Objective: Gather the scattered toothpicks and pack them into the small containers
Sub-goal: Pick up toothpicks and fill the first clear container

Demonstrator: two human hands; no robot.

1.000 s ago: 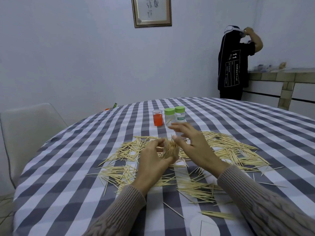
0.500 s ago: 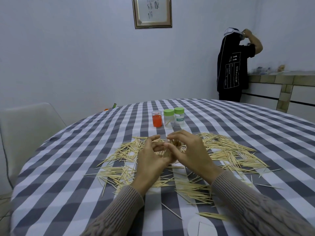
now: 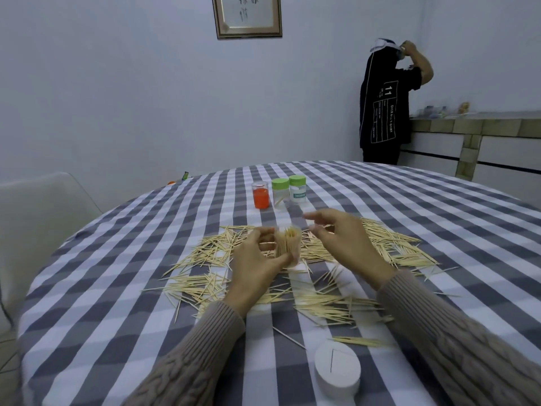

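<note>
My left hand (image 3: 257, 265) grips a small clear container (image 3: 288, 247) packed with upright toothpicks, held just above the checked tablecloth. My right hand (image 3: 344, 244) hovers just to its right, fingers apart, thumb and forefinger close together; whether a toothpick is pinched there I cannot tell. Loose toothpicks (image 3: 389, 247) lie scattered in heaps all around both hands. Farther back stand two green-capped containers (image 3: 280, 192) (image 3: 297, 189) and a clear container with an orange lower half (image 3: 260, 195).
A white round lid-like object (image 3: 336, 369) rests near the front edge of the round table (image 3: 117, 288). A pale chair (image 3: 35, 218) stands at the left. Another person (image 3: 386, 101) stands at a counter at the back right.
My right hand has drawn back from the top of the held container to its right side. The left hand keeps its hold on the container.
</note>
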